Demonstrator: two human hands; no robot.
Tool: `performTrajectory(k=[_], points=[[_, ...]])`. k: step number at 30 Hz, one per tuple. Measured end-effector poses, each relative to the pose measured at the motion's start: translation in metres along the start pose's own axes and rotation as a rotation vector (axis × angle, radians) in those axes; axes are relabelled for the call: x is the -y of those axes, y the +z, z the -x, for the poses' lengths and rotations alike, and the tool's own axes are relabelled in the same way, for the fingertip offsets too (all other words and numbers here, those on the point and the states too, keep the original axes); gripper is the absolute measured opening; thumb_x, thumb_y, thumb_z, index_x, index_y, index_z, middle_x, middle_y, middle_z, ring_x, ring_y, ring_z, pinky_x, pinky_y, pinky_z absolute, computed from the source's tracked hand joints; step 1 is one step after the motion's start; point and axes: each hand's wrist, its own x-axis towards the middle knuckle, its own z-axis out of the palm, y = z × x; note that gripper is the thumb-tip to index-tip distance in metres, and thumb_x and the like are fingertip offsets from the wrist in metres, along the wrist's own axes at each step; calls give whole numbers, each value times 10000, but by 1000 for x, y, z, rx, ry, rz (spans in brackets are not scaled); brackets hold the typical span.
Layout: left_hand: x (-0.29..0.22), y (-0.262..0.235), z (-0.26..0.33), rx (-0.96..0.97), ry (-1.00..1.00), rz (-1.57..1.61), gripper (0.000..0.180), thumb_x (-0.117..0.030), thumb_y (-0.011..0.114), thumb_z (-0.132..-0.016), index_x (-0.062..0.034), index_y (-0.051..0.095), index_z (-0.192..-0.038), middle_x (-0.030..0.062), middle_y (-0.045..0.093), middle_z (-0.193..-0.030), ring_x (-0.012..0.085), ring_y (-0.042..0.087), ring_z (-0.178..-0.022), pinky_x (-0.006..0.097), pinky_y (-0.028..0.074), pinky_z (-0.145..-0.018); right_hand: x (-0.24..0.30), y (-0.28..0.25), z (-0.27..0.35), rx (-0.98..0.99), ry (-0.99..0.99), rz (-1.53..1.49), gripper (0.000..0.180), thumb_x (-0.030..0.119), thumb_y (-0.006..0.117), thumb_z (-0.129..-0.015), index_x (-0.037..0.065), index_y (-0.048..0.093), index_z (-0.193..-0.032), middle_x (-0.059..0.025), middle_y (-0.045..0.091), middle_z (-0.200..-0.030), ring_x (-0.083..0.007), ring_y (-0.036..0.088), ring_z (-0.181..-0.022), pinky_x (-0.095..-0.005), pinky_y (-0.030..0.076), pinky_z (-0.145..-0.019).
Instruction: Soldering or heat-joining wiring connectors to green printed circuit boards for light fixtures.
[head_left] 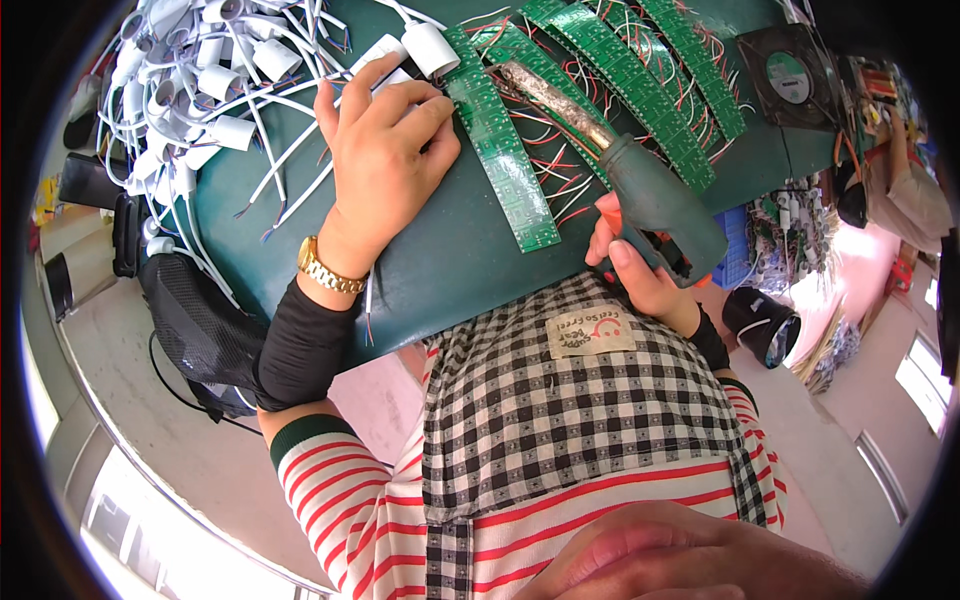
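My left hand (385, 160), with a gold watch on the wrist, lies flat on the dark green table (440, 260). Its fingertips press on the top end of a green circuit strip (500, 160) and touch a white part beside it. My right hand (630, 265) grips the green handle of a glue gun (650, 195). The gun's long crusted nozzle points up and left across several green circuit strips (640, 80) with red and white wires. A white lamp socket (430, 45) lies just above my left fingers.
A heap of white lamp sockets with white cables (200, 90) fills the table's left part. A black fan (790, 75) sits at the upper right. A black mesh bag (190, 320) hangs at the table's left edge. Shelves with parts (790, 230) stand to the right.
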Motion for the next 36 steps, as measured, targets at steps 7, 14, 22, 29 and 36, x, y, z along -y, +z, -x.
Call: performTrajectory(k=[7,14,22,29,36], points=[[1,1,-1,42,12,-13,107,-128,720,-689,-155,679,-784,-66,640,-882,233,540,-1113,633,210,-966,-12,-8,8,135,-68,398,330,79,541,-864,-21,470,-1170,-62,545,-756,-138,549,-654,-296,477,-634],[2,2,3,42,-13,38,123,-116,719,-684,-142,681,-798,-61,647,-890,247,538,-1125,683,235,-932,10,3,-8,156,-95,396,161,45,541,-843,-14,548,-992,-53,566,-750,-127,566,-645,-275,464,-597],[1,3,4,19,-2,18,116,-108,715,-679,-134,677,-785,-59,649,-891,240,543,-1122,688,238,-926,16,10,-8,64,-34,380,252,2,655,-732,-19,596,-976,-117,623,-857,-230,603,-655,-281,488,-612],[2,5,4,0,-11,14,106,-116,708,-681,-129,675,-781,-56,649,-885,236,546,-1114,685,243,-924,14,7,-6,89,-85,488,101,32,579,-847,-7,574,-940,-52,598,-776,-129,601,-660,-280,479,-585],[2,7,5,2,-1,9,113,-114,697,-691,-121,674,-801,-47,650,-889,245,548,-1105,704,269,-899,1,-3,7,23,-62,194,244,110,532,-861,-30,503,-1059,-103,546,-792,-161,537,-702,-297,466,-646]])
